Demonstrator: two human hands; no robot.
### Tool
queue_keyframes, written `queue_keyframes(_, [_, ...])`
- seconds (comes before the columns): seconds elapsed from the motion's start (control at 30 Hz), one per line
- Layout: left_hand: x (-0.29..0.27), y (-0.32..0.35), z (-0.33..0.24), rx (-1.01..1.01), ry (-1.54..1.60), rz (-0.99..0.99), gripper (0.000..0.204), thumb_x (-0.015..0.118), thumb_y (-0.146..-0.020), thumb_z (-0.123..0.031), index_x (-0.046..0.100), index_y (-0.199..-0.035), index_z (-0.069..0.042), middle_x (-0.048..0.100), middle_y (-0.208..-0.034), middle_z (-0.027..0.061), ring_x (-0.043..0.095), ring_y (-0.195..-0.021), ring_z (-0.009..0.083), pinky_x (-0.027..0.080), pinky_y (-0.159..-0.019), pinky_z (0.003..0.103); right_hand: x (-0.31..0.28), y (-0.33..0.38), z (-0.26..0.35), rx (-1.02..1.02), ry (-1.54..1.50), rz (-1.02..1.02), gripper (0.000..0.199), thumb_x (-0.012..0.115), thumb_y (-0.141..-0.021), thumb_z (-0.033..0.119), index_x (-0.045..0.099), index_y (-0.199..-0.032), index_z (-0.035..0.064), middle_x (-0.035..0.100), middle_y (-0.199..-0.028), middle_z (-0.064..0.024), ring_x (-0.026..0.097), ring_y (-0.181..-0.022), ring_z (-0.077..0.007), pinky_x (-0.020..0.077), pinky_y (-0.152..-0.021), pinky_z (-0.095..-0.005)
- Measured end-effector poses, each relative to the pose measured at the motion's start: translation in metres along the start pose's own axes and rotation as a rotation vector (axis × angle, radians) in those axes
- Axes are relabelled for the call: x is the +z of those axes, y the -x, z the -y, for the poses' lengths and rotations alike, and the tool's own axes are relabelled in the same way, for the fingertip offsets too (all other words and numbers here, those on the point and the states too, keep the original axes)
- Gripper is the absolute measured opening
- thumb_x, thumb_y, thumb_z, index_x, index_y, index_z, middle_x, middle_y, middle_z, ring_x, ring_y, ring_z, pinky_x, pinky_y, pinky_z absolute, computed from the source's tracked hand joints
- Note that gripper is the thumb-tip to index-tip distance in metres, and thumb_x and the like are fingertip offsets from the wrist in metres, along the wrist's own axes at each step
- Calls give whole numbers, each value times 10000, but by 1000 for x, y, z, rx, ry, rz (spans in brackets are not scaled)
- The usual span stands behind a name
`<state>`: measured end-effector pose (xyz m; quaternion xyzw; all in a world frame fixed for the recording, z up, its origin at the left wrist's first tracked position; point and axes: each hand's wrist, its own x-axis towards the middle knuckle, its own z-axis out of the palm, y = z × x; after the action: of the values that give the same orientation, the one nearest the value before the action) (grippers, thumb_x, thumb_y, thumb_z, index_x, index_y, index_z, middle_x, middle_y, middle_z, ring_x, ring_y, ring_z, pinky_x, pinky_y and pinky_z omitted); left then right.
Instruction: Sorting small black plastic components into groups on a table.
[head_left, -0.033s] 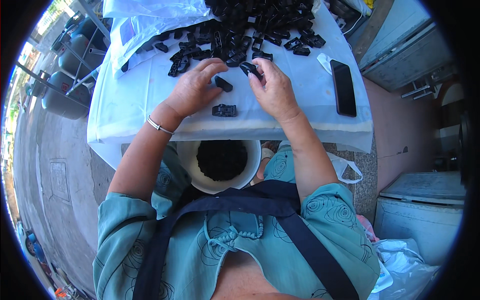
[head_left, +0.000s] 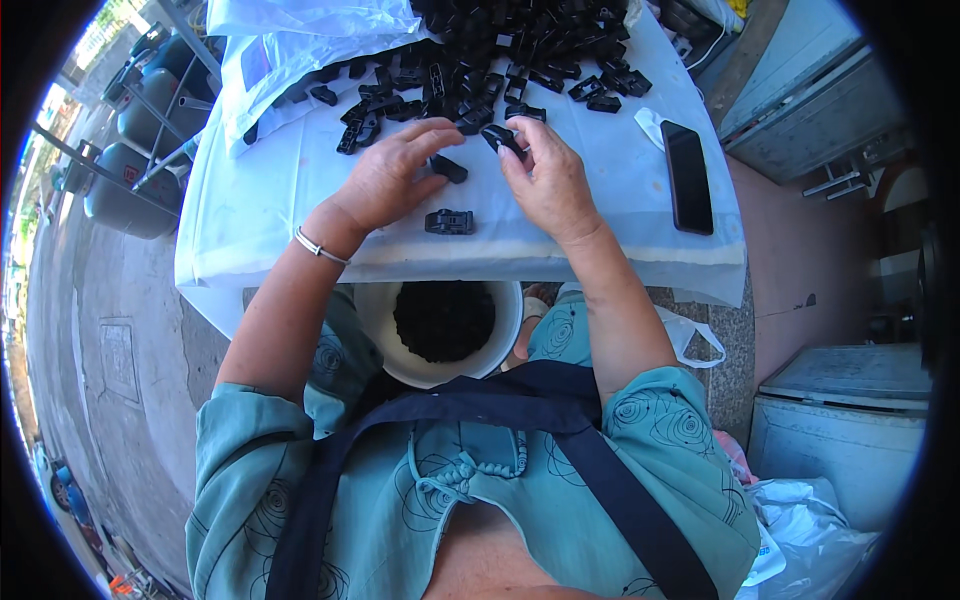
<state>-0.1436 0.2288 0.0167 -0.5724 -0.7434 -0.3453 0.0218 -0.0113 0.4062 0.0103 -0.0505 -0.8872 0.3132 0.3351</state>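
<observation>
My left hand (head_left: pixel 395 165), with a silver bangle at its wrist, is curved above the table with a small black plastic part (head_left: pixel 450 168) between thumb and fingers. Some of its fingertips are hidden. Facing it, my right hand (head_left: pixel 548 180) pinches another black plastic part (head_left: pixel 500 140) with thumb and fingers. The two parts are apart. A third black part (head_left: pixel 449 222) lies flat on the table near its front edge, below my hands. Just beyond my fingers spreads a large heap of similar black parts (head_left: pixel 480 60).
White sheeting covers the table (head_left: pixel 300 215), and a white plastic bag (head_left: pixel 275 75) lies beside the heap. A black phone (head_left: pixel 688 180) rests at the right. Below the front edge, between my legs, stands a white bucket (head_left: pixel 510 330) with black contents. A metal cabinet (head_left: pixel 840 440) stands at the right.
</observation>
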Motion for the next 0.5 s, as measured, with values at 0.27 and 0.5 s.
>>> queue_keyframes(0.27, [0, 2, 3, -65, 73, 183, 275, 674, -840, -137, 663, -1104, -63, 643, -1089, 141, 644, -912, 337, 519, -806, 385, 0, 0, 0, -128, -61, 85, 304, 659, -855, 55, 590, -1150, 33, 637, -963, -112, 624, -735, -181, 526, -653, -294])
queue_keyframes(0.5, [-2, 6, -1, -246, 190, 130, 594, 752, -766, -93, 527, -1316, -102, 667, -1002, 123, 609, -712, 191, 534, -697, 303, 13, 2, 2, -149, -83, 155, 299, 666, -839, 39, 620, -1135, 35, 650, -1018, -122, 649, -810, -242, 542, -722, -312])
